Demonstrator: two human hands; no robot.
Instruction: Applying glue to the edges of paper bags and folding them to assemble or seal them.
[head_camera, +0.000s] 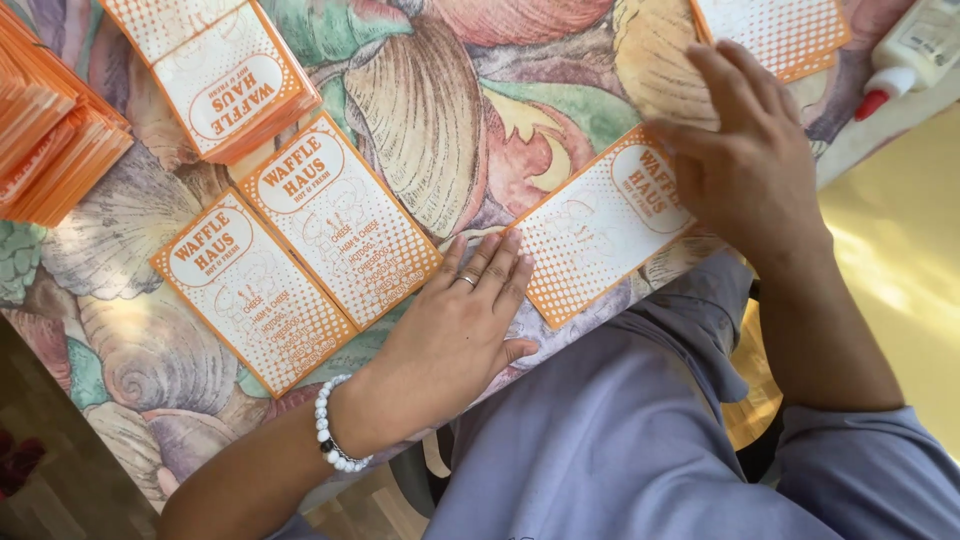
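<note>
Bag (600, 225) betw. hands – bottle (915, 50) rt.

Bright daylight from right — sharp, soft shadows.

Table draped in a seashell-print cloth (430, 110)

Flat orange-and-white paper bags lie on it: two side by side (300, 250), one (600, 225) near the edge, stacks (225, 75) (50, 130) (775, 30) behind, and a white bottle with a red tip (915, 50).

Orange-white paper sleeve (600, 225) flat on table.
</note>
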